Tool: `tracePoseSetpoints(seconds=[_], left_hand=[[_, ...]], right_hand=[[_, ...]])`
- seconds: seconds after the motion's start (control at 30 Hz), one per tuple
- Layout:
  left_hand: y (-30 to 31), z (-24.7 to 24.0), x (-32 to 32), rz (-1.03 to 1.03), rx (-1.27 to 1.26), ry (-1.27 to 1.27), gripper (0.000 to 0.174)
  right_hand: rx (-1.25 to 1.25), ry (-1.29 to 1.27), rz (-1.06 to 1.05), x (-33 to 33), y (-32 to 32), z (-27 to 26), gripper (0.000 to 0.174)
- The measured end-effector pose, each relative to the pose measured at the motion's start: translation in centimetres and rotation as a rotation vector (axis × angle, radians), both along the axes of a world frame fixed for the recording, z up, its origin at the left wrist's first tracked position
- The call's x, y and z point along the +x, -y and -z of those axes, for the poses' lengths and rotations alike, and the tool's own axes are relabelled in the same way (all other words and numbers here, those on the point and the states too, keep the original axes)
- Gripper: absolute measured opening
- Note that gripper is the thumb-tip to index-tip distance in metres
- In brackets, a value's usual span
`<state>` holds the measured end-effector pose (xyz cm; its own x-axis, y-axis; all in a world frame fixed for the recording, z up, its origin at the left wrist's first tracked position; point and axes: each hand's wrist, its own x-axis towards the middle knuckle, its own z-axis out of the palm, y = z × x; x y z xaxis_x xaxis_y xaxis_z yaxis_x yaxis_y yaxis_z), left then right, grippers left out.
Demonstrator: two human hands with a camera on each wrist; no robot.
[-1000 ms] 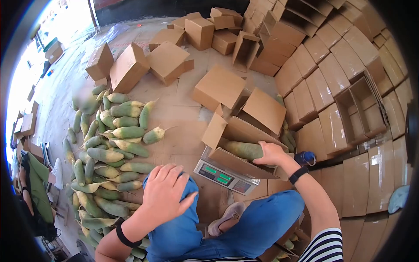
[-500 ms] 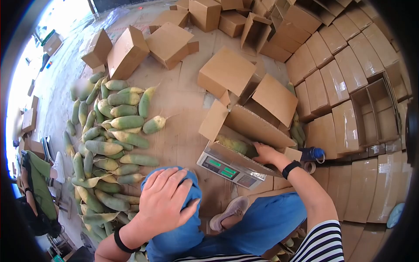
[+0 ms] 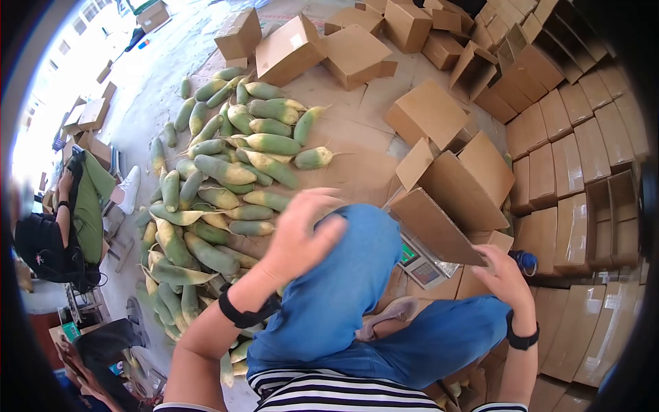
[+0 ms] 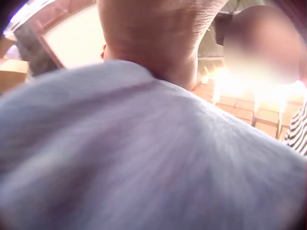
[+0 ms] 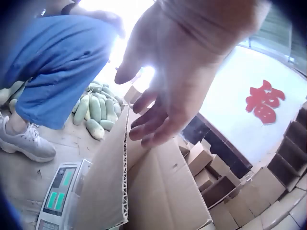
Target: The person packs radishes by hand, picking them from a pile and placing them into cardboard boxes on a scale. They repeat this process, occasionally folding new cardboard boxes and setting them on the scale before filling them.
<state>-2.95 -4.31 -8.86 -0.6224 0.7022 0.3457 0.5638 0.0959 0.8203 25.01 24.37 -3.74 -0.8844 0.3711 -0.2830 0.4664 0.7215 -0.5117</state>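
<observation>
My right hand (image 3: 504,275) is at the near corner of an open carton (image 3: 439,223), holding nothing. The right wrist view shows its fingers (image 5: 156,122) loosely bent above the carton's cardboard edge. The carton sits on a digital scale (image 3: 422,271) with lit green displays; its inside is hidden from the head view. My left hand (image 3: 302,230), blurred, is by my raised knee with fingers extended and nothing in them. In the left wrist view, blue trouser cloth (image 4: 144,158) fills the space below that hand. Green-and-white radishes (image 3: 274,143) lie in a large pile left of the knee.
Closed cartons (image 3: 570,154) are stacked along the right side, and loose cartons (image 3: 292,48) lie at the back. A blue-capped bottle (image 3: 525,262) stands right of the scale. Another person in green trousers (image 3: 93,182) sits at the far left.
My right hand has come out of the carton, leaving the radish it was touching inside. My left hand has shifted on or near the knee. The head view has swung left.
</observation>
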Motion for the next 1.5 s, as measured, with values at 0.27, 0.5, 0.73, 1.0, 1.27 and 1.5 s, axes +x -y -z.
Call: tracePoseSetpoints(seconds=[0.27,0.5,0.73,1.0,1.27,1.5], left_hand=[[26.3,13.5,-8.1,-0.564,-1.25,-0.183,0.039],[35.9,17.4,-7.9,-0.35,-1.664,-0.455,0.035],[28.0,21.6,-6.1,-0.2,-1.503,-0.337,0.046],[26.4,26.4,-5.8,-0.095,-1.55,-0.575,0.059],[23.2,21.4,-5.2,-0.077,-1.366,-0.571,0.048],[23.1,22.9,2.2,0.413,-1.2,-0.739,0.025]], right_hand=[[0.117,0.15,0.374,14.2,0.5,3.1,0.041],[0.304,0.039,0.522,14.9,1.7,6.3,0.037],[0.314,0.026,0.526,15.0,1.7,6.7,0.037],[0.318,0.011,0.566,15.5,1.5,7.2,0.035],[0.302,0.023,0.577,14.4,1.3,7.1,0.035],[0.323,0.006,0.595,14.3,1.0,7.5,0.034]])
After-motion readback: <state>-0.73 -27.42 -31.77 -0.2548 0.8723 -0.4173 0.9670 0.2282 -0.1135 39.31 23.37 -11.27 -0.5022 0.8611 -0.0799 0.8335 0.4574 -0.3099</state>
